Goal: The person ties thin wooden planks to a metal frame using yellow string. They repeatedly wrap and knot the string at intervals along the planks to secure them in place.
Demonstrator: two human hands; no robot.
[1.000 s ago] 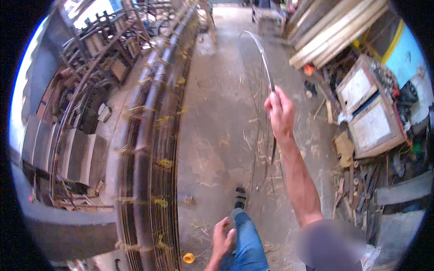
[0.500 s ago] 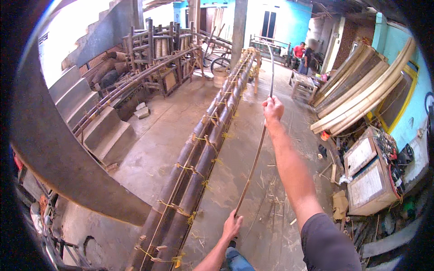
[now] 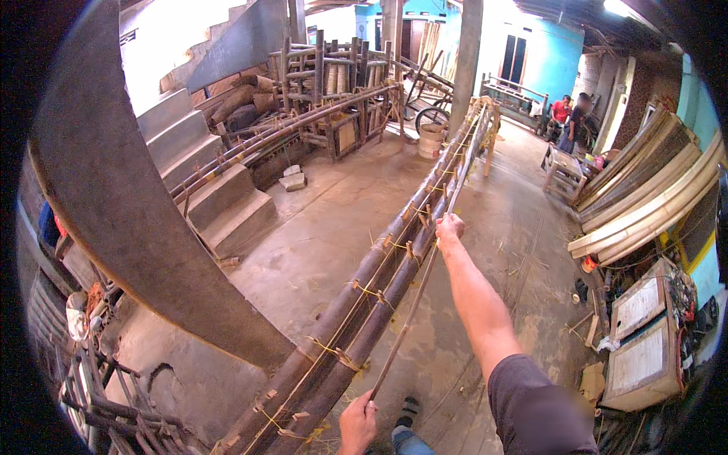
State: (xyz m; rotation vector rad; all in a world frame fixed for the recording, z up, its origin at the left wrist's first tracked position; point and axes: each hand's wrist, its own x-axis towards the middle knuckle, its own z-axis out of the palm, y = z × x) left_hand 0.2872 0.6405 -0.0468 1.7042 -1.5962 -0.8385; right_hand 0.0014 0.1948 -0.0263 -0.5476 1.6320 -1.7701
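Note:
A long, thin bamboo strip (image 3: 407, 324) runs between my two hands and on past the right one toward the far end of the poles. My left hand (image 3: 358, 425) is closed around its near part, low in the view. Farther forward, my right hand (image 3: 450, 230) grips it with the arm stretched out. The strip lies alongside two long dark bamboo poles (image 3: 339, 315), which are tied together with yellow cord (image 3: 326, 346) and have small wooden pegs (image 3: 409, 249) along them. Whether the strip touches the poles, I cannot tell.
A wide curved column (image 3: 144, 250) rises at the left, by concrete steps (image 3: 235, 216). At the right, curved bamboo pieces (image 3: 644, 189) lean near a worn cabinet (image 3: 644, 341). Two people (image 3: 574, 121) are at the far right, by a low table (image 3: 563, 163).
Both hands have swung the strip down and left, from standing upright off the poles to lying along them. The view has turned somewhat left.

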